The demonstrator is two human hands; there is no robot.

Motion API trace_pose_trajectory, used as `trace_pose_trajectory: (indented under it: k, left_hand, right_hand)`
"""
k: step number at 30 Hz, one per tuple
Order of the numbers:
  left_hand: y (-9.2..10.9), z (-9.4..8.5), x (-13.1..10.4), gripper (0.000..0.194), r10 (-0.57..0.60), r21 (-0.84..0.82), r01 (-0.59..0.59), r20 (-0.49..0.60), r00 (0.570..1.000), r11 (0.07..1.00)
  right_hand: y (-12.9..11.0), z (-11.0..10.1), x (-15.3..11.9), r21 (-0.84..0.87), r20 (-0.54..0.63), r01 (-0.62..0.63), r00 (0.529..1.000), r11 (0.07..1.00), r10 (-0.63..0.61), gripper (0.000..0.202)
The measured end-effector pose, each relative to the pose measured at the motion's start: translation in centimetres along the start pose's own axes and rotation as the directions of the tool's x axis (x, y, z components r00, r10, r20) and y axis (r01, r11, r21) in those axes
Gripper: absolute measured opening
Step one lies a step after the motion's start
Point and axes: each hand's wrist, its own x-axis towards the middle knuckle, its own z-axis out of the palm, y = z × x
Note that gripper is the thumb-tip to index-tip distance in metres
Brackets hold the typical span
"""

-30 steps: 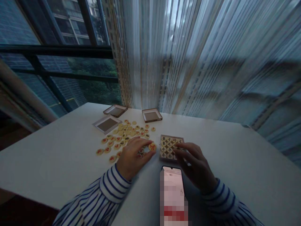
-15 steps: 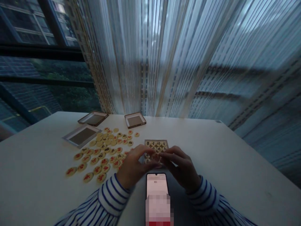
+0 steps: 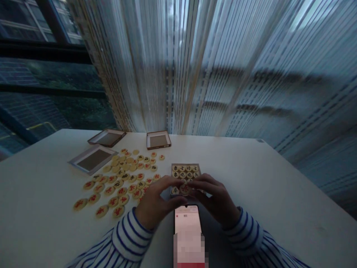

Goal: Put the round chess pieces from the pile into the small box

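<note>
A round wooden xiangqi piece (image 3: 185,189) with a red character is held at the fingertips of both hands, above the near rows of a small tray (image 3: 199,166). My left hand (image 3: 157,201) curls its index finger over the piece's far edge, with the thumb by its near side. My right hand (image 3: 216,201) pinches in from the right, fingertips at the piece's edge. In the tray lie rows of pieces with black characters (image 3: 182,168); my fingers hide part of the near rows. Just below the hands lies a phone (image 3: 187,219) with its screen lit.
Many loose xiangqi pieces (image 3: 122,191), red, black and blank-faced, spread over the white table (image 3: 264,193) left of the tray. Behind them sit a shallow grey tray (image 3: 73,161) and two brown-edged box parts (image 3: 92,141). A string curtain (image 3: 178,74) hangs behind the table.
The view has shifted slightly. The red-character piece now shows more of its face between my hands, and my left thumb has dropped a little lower.
</note>
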Motion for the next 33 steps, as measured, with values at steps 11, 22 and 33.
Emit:
trace_pose_trajectory:
  k: [11,22,33]
  left_hand:
    - [-0.6,0.2,-0.2,0.022,-0.271,-0.309,0.281,0.075,0.96,0.909]
    - [-0.7,0.8,-0.1,0.019,-0.307,-0.406,0.326,0.115,0.945,0.854]
    - [-0.9,0.7,-0.2,0.023,-0.279,-0.197,0.284,0.049,0.959,0.938]
  right_hand:
    - [-0.3,0.0,-0.1,0.02,0.046,-0.027,0.999,0.999,0.026,0.022]
    - [-0.4,-0.2,0.2,-0.093,0.054,0.029,0.998,0.995,-0.024,0.03]
    - [1.1,-1.8,-0.1,-0.153,0.172,-0.05,0.982,0.987,0.076,0.024]
